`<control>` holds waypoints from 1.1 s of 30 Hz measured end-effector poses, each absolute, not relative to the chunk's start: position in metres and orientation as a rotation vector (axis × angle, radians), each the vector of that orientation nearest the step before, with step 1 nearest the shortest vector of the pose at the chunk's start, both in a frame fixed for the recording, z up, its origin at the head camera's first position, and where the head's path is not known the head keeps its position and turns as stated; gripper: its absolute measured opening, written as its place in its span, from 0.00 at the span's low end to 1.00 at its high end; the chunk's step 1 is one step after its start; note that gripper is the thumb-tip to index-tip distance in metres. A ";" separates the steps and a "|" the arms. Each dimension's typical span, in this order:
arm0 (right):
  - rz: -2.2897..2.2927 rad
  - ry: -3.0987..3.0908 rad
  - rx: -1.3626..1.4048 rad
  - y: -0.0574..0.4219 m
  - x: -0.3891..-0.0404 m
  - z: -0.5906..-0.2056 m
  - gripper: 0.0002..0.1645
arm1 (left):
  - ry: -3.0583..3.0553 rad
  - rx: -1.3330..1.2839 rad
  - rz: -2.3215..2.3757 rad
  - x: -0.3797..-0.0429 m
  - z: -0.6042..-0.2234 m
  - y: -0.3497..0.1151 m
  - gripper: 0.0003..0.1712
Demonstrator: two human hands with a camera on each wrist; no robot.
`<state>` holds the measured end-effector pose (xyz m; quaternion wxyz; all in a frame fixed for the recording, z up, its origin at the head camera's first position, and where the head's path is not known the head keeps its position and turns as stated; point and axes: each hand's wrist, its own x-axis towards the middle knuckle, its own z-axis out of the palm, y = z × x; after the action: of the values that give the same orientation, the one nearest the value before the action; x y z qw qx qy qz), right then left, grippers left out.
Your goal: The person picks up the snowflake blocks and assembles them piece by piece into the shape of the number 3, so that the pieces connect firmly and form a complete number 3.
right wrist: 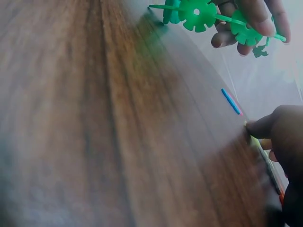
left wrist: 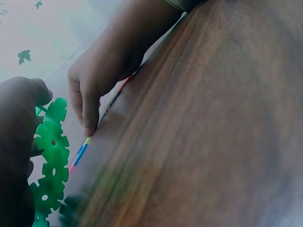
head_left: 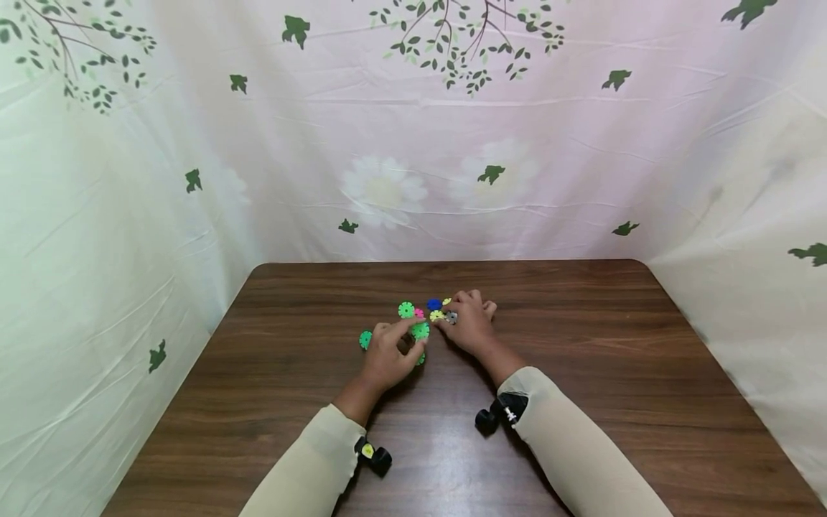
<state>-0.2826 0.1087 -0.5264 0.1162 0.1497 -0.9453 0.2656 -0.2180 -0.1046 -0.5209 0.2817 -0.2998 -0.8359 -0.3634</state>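
Observation:
My left hand (head_left: 390, 353) grips a chain of green notched discs (left wrist: 53, 142) between thumb and fingers, held above the table. The discs are slotted together at angles, and my fingers hide part of the chain. To its right, my right hand (head_left: 470, 323) reaches down over loose flat discs, its thumb tip right at a yellow disc (head_left: 436, 316). A grey disc (head_left: 451, 317) lies under its fingers. Beyond them lie a blue disc (head_left: 434, 304) and another small yellow disc (head_left: 446, 301), partly covered by the hand.
Near the left hand are a loose green disc (head_left: 405, 310) and a pink disc (head_left: 418, 313). The brown wooden table (head_left: 310, 301) ends at a printed cloth backdrop (head_left: 420, 143). Both wrists wear a black camera (head_left: 380, 461).

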 end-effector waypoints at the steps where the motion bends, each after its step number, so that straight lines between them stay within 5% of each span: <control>1: 0.766 -2.765 0.446 0.109 -0.282 -0.526 0.17 | -2.240 -0.804 -0.974 -0.218 -0.521 -0.105 0.20; 33: 0.837 -2.829 0.450 0.105 -0.280 -0.521 0.15 | -2.248 -0.790 -0.947 -0.216 -0.520 -0.104 0.21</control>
<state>-0.2796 0.1045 -0.5207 0.0784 0.1504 -0.9451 0.2795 -0.2155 -0.1041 -0.5202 0.2848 -0.2954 -0.8404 -0.3539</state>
